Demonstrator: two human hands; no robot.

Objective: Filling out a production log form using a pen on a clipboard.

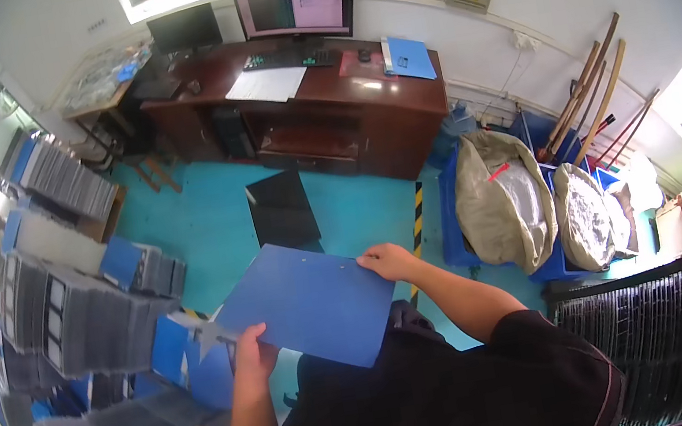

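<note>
I hold a flat blue sheet [311,302], like a thin board or folder, out in front of me with both hands. My left hand [252,352] grips its lower left edge, close to a small grey star-shaped piece [214,334]. My right hand [386,261] pinches its upper right corner. The sheet hangs tilted above the teal floor [209,225].
Stacks of grey and blue trays [63,319] crowd my left side. A dark wooden desk [324,108] with monitors stands ahead, a black box [281,209] on the floor before it. Sacks [504,200] in blue bins and a black rack [672,330] stand right.
</note>
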